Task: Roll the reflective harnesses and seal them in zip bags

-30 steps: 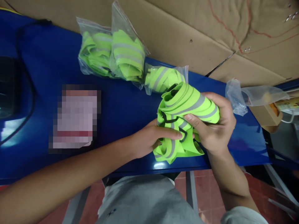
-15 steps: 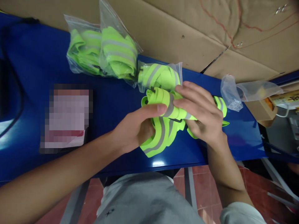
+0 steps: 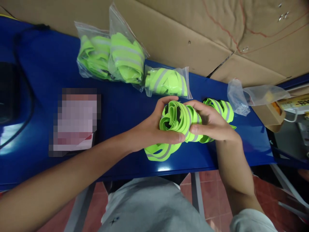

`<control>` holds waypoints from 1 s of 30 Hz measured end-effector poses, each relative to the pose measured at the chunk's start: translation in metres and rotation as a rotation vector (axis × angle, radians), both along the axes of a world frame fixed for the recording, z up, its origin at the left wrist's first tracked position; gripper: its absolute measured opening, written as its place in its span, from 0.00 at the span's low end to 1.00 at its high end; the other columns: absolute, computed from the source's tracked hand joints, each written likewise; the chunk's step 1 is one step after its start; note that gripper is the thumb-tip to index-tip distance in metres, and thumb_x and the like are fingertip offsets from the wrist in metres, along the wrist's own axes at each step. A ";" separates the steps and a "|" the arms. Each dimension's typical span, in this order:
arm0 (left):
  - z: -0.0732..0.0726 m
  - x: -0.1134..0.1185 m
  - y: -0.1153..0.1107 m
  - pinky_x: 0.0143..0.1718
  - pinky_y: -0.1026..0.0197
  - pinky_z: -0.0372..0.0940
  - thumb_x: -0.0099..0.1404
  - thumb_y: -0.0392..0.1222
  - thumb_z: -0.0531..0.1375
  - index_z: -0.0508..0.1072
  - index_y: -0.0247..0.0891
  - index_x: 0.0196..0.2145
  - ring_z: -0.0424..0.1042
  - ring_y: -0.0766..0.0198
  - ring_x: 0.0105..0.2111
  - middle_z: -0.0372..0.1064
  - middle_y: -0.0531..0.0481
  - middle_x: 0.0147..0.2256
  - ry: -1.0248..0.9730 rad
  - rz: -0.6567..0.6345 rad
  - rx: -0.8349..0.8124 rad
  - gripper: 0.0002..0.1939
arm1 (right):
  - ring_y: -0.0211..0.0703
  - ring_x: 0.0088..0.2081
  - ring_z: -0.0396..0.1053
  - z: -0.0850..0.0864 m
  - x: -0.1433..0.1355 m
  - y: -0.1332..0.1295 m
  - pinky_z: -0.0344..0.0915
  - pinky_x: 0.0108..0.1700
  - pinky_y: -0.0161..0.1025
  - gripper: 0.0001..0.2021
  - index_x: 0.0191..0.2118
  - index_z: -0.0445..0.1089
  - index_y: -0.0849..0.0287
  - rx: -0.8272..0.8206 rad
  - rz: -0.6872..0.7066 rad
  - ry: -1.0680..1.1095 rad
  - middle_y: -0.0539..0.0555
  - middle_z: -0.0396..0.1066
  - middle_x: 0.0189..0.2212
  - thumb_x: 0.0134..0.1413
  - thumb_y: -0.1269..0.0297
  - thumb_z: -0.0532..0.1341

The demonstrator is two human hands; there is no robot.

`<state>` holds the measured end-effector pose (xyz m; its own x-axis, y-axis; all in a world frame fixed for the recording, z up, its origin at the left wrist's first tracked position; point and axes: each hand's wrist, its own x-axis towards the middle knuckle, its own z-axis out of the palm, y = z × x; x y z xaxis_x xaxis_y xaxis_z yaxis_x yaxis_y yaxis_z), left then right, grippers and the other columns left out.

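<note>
A rolled bundle of yellow-green reflective strap [image 3: 187,119] is held between both hands above the blue table, its coiled end facing up and left. My left hand [image 3: 159,129] wraps round its left side, thumb across the front. My right hand [image 3: 214,125] grips the right side, thumb on the front and fingers behind. Beneath the roll, a loose strap loop [image 3: 160,153] lies near the table's front edge. Further strap rolls [image 3: 222,109] rest just beyond my right hand. Behind the hands sits a clear zip bag with a strap roll inside [image 3: 166,82].
Two more filled zip bags [image 3: 126,59] stand at the back left of the blue table [image 3: 120,112]. A pixelated flat item [image 3: 76,122] and a black cable [image 3: 30,90] are at left. Crumpled clear plastic [image 3: 238,96] and a cardboard box [image 3: 267,116] are at right.
The strap bundle has been turned so its coiled end shows, and it looks more compact. My right hand has moved down from its top to its side, uncovering the rolls at right.
</note>
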<state>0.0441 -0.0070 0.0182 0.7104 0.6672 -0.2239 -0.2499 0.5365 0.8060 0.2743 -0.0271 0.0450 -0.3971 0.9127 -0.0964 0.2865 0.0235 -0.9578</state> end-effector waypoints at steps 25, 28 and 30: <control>-0.004 0.006 0.003 0.52 0.54 0.70 0.68 0.57 0.65 0.80 0.46 0.50 0.73 0.51 0.56 0.78 0.48 0.51 -0.256 -0.035 -0.195 0.18 | 0.59 0.62 0.68 -0.017 -0.021 -0.006 0.65 0.65 0.61 0.30 0.67 0.62 0.44 0.984 -0.013 -0.564 0.57 0.72 0.57 0.62 0.72 0.61; -0.008 0.006 0.009 0.52 0.57 0.70 0.68 0.56 0.66 0.81 0.44 0.49 0.75 0.54 0.53 0.79 0.47 0.49 -0.225 0.026 -0.168 0.18 | 0.61 0.67 0.64 -0.012 -0.026 -0.010 0.61 0.69 0.64 0.31 0.71 0.60 0.49 0.887 0.100 -0.492 0.60 0.68 0.62 0.64 0.69 0.61; -0.011 0.007 0.011 0.51 0.58 0.71 0.68 0.52 0.67 0.81 0.42 0.48 0.77 0.56 0.50 0.80 0.47 0.47 -0.195 0.072 -0.147 0.16 | 0.60 0.66 0.66 -0.012 -0.028 -0.010 0.63 0.69 0.62 0.27 0.68 0.65 0.52 0.866 0.124 -0.392 0.60 0.70 0.60 0.65 0.68 0.62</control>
